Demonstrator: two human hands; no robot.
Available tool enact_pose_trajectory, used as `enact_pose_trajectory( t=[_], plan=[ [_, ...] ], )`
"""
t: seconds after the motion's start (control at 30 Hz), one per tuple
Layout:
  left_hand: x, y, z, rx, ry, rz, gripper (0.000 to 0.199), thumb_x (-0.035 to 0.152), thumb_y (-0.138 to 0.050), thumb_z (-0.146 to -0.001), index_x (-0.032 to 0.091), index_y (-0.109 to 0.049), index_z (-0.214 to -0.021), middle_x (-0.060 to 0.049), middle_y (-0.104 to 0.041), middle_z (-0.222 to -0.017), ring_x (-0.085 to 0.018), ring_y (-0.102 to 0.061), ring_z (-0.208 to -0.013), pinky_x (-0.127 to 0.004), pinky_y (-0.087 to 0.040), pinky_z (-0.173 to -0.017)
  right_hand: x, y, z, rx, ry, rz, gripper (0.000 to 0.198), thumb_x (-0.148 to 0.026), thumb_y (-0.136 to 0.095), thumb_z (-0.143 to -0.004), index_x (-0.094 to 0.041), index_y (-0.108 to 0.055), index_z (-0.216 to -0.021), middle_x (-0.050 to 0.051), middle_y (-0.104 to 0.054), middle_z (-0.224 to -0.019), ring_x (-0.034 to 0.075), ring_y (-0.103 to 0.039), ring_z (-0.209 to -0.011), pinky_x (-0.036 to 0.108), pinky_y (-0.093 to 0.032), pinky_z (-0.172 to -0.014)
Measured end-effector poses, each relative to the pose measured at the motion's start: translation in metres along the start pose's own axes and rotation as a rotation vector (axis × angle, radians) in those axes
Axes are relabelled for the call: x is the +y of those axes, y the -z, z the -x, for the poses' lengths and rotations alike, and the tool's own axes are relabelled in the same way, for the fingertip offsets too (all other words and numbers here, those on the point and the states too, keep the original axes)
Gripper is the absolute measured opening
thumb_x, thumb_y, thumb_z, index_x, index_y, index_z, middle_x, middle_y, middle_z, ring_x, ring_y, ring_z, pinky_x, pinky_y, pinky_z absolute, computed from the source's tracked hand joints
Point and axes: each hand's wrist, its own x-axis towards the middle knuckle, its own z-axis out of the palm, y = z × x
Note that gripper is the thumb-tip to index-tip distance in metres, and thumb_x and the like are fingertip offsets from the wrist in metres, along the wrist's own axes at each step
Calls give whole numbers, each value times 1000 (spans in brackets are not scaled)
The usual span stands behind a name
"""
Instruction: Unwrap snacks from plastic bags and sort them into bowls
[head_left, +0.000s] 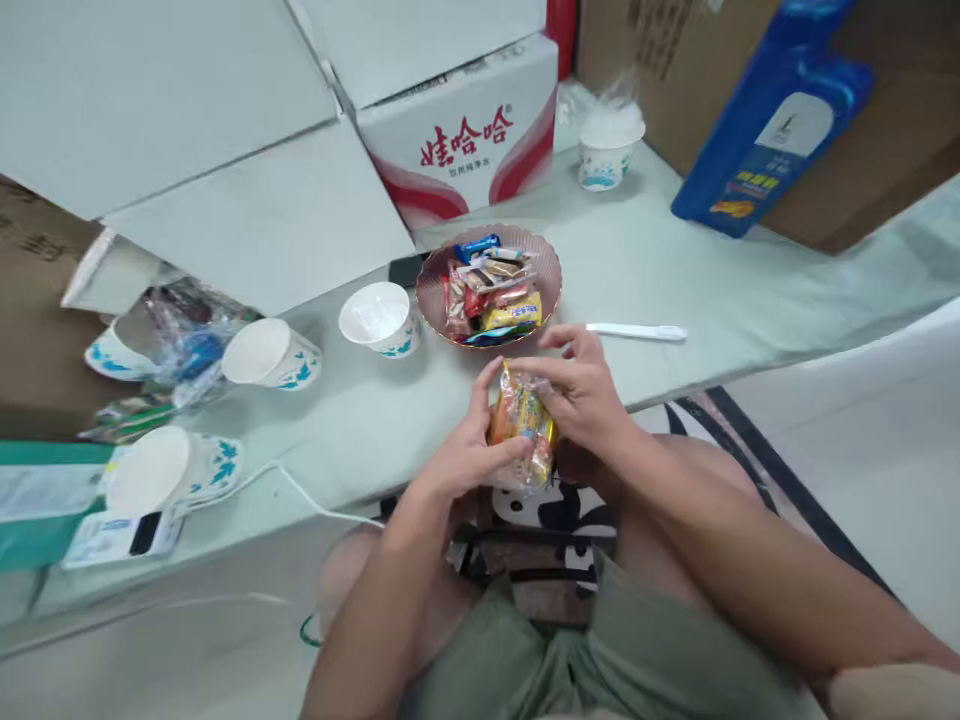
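Note:
Between my hands, at the table's front edge, is a clear plastic bag of yellow and orange wrapped snacks [525,420]. My left hand [476,445] is wrapped round its left side, thumb across the front. At the bag's top right, my right hand [581,390] pinches the clear plastic, with its fingertips partly hidden. Just beyond my hands stands a pinkish ribbed bowl [551,275] with a gold rim. Several small wrapped snacks [495,285] in red, yellow and blue lie in it.
Paper cups stand left of the bowl, the nearest cup [382,320] beside it. A white pen-like stick [637,331] lies to the right. White cartons [465,140] rise behind, and a blue package [765,150] leans at back right. A white cable [300,490] crosses the front edge.

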Motion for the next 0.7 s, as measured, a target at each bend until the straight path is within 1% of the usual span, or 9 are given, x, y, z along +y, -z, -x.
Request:
enact_pose_trajectory(
  t=[0.07,0.17,0.27,0.33,0.4,0.5,0.6,0.63,0.7],
  plan=[
    [-5,-3,-2,-23,-49,-20,113,42,-74,-86,44,13,-159,-12,-45,-157,-30,-63,-126,-52,-49,-110,-4,2,3,4,22,28,39,-8,-56,-87,-30,-79,-110,4,-57,-89,21,-53,-90,40,-43,-82],
    [-9,-6,-2,-32,-135,-75,102,42,-70,-89,48,5,-159,-9,-42,-159,-28,-62,-127,-50,-50,-110,-10,5,4,18,73,23,39,-10,-58,-88,-34,-78,-111,2,-63,-86,21,-53,-87,41,-42,-82],
    [-9,-6,-2,16,-249,-151,79,39,-67,-92,47,-20,-155,-4,-40,-160,-26,-55,-134,-45,-47,-112,-16,6,3,31,127,-33,28,-14,-60,-88,-29,-79,-102,2,-70,-90,23,-58,-93,41,-43,-86],
    [-8,-3,-3,94,-331,-210,61,35,-67,-92,42,-38,-145,-2,-47,-151,-25,-51,-137,-43,-43,-115,-18,7,3,-13,140,-81,23,-18,-59,-89,-26,-78,-98,4,-74,-95,25,-61,-104,43,-44,-93],
    [-6,3,-4,188,-380,-248,47,32,-68,-90,36,-49,-133,-2,-54,-139,-23,-52,-133,-40,-42,-115,-19,8,3,-103,132,-115,25,-21,-55,-91,-25,-76,-103,4,-76,-109,27,-60,-119,45,-42,-102],
    [-5,11,-6,307,-371,-223,41,32,-70,-86,31,-52,-123,-2,-56,-127,-22,-55,-122,-36,-46,-107,-20,10,7,-246,125,-112,34,-37,-55,-95,-23,-69,-122,6,-70,-132,30,-50,-137,49,-37,-108],
    [-3,13,-9,408,-347,-128,41,27,-69,-83,31,-50,-119,-1,-54,-122,-19,-56,-114,-32,-48,-100,-21,9,14,-325,187,-66,57,-61,-66,-85,-22,-66,-127,11,-61,-144,35,-42,-142,52,-35,-111],
    [-2,12,-9,424,-340,-77,40,25,-67,-82,31,-49,-117,-1,-54,-121,-18,-57,-110,-31,-48,-98,-22,8,17,-342,213,-39,58,-63,-69,-82,-23,-67,-124,12,-59,-145,36,-42,-140,52,-35,-110],
    [0,10,-10,428,-327,40,40,23,-65,-80,31,-47,-115,0,-53,-119,-16,-59,-103,-29,-50,-91,-24,3,22,-356,248,35,43,-52,-73,-84,-25,-69,-118,11,-60,-143,34,-44,-136,49,-37,-107]
  ],
)
